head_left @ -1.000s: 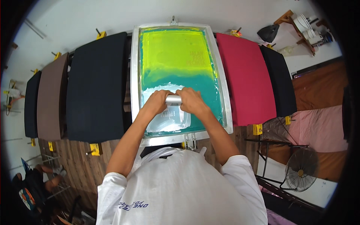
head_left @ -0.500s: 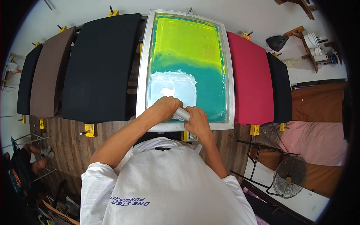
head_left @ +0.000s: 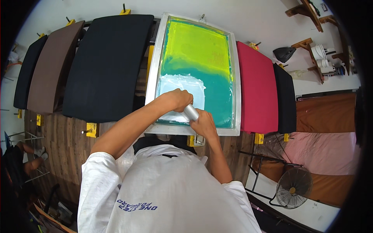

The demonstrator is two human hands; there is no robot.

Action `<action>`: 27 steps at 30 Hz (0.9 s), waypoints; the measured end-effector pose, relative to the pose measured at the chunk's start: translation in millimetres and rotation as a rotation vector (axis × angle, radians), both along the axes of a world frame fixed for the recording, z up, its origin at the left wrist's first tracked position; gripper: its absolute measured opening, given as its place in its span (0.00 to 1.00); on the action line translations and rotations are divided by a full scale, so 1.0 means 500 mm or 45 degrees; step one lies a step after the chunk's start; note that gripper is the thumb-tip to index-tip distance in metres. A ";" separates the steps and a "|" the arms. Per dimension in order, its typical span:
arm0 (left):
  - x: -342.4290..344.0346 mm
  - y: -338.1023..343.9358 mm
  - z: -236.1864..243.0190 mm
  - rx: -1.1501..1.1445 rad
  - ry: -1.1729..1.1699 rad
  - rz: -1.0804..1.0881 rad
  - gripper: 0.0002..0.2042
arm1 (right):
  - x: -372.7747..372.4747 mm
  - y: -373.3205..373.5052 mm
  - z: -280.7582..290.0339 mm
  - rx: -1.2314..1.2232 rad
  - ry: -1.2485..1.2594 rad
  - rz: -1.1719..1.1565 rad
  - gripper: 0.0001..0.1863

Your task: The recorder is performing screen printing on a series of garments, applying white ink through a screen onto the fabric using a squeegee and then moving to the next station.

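A screen-printing frame (head_left: 237, 93) with silver metal edges lies in front of me. Its mesh is yellow-green at the far end and teal nearer, with a patch of white ink (head_left: 182, 83) at the near left. Both my hands grip a squeegee (head_left: 190, 112) with a silver metal handle, set slantwise over the near part of the mesh. My left hand (head_left: 178, 99) is closed round its farther end, above the white ink. Closer to me, my right hand (head_left: 204, 123) clasps the other end, by the frame's near edge. The squeegee's blade is hidden.
Black (head_left: 108, 70), brown (head_left: 54, 70) and another black shirt-covered board stand left of the frame; a red one (head_left: 258, 89) and a black one (head_left: 285, 101) stand right. A floor fan (head_left: 293, 189) is at the lower right. A person's legs (head_left: 33, 159) show at the far left.
The squeegee handle has swung to a steeper slant, with my left hand farther away and my right hand closer to me. The whole view has shifted slightly.
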State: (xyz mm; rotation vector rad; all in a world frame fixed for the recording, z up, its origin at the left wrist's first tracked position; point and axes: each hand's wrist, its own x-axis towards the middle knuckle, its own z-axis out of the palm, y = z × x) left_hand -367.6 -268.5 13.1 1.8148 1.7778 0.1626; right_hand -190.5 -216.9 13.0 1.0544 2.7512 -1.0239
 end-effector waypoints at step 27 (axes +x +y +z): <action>-0.076 0.009 0.065 0.029 -0.092 0.284 0.17 | -0.106 0.148 0.057 0.038 -0.037 0.359 0.19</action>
